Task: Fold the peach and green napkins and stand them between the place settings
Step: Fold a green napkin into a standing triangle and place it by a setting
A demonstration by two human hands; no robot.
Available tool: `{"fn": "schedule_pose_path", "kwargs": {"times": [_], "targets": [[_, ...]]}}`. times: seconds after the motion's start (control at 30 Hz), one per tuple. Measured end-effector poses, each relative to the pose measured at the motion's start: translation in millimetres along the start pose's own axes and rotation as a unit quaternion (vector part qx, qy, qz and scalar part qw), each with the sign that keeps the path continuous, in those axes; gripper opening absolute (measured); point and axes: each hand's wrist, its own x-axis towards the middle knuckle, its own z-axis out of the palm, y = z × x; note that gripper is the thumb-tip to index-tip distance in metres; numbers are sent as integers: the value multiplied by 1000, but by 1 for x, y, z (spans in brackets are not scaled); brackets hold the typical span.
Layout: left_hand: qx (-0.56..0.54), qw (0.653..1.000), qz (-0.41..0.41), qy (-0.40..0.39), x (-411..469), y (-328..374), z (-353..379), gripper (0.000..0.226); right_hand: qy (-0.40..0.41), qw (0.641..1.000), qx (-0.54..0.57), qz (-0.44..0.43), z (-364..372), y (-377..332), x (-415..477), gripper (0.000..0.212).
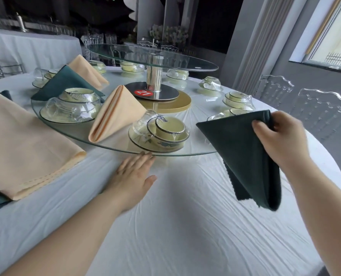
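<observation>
A round desk (pixel 185 226) under a white cloth carries a glass turntable (pixel 66 127) set with place settings.
Your right hand (pixel 281 140) grips a folded green napkin (pixel 241 152) near its top corner, fingers (pixel 265 132) curled over it, holding it up just right of the nearest place setting (pixel 161 134). Your left hand (pixel 134 180) lies flat, straight fingertips touching the turntable's rim. A folded peach napkin (pixel 118 112) stands left of that setting; a stack of peach napkins (pixel 22 140) lies far left.

Your right hand (pixel 279 140) pinches folded green napkin (pixel 243 154) over glass turntable's (pixel 114 147) near edge; your left hand (pixel 134 176) flat, fingertips touching that edge.
</observation>
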Motion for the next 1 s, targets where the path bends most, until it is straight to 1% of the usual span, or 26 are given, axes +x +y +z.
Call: {"fn": "schedule_pose_path", "kwargs": {"times": [0.07,0.13,0.17,0.2,0.27,0.33,0.4,0.43,0.5,0.53,0.63,0.7,0.77,0.87,0.93,1.0], "targets": [[7,1000,-13,-26,2,-4,2,105,-2,1000,-8,3,19,0,17,20],[22,999,-7,-25,2,-6,5,115,-11,1000,-12,12,40,-2,35,20],[20,1000,0,-21,1,-6,3,122,-15,1000,-13,18,50,-3,44,24],[13,1000,3,-19,1,-6,1,125,-18,999,-14,24,59,-5,52,28],[5,1000,4,-22,0,-6,1,117,-22,999,-14,28,75,-12,68,33],[9,999,6,-35,-1,-4,0,106,-20,999,-10,27,91,-18,82,32],[8,1000,-3,-19,0,-5,3,107,-16,999,-4,35,107,-20,94,28],[34,999,9,-32,1,-6,-1,106,-20,999,-5,41,115,-20,97,25],[29,997,-9,-64,1,-10,0,85,-45,997,-25,56,133,-15,97,21],[26,998,-6,-59,1,-11,3,77,-60,996,-37,62,140,-11,95,21],[9,999,5,-51,2,-12,7,67,-84,992,-48,78,153,1,83,20],[9,999,5,-48,1,-13,8,61,-93,990,-53,87,152,4,75,27],[19,999,4,-51,1,-13,9,59,-92,990,-66,87,149,7,64,35],[17,999,1,-48,1,-13,8,65,-85,990,-82,83,148,13,45,45],[13,998,3,-59,0,-12,8,67,-91,987,-94,96,150,18,34,52],[10,997,13,-70,-1,-10,8,66,-90,984,-100,112,154,21,26,53]]}}
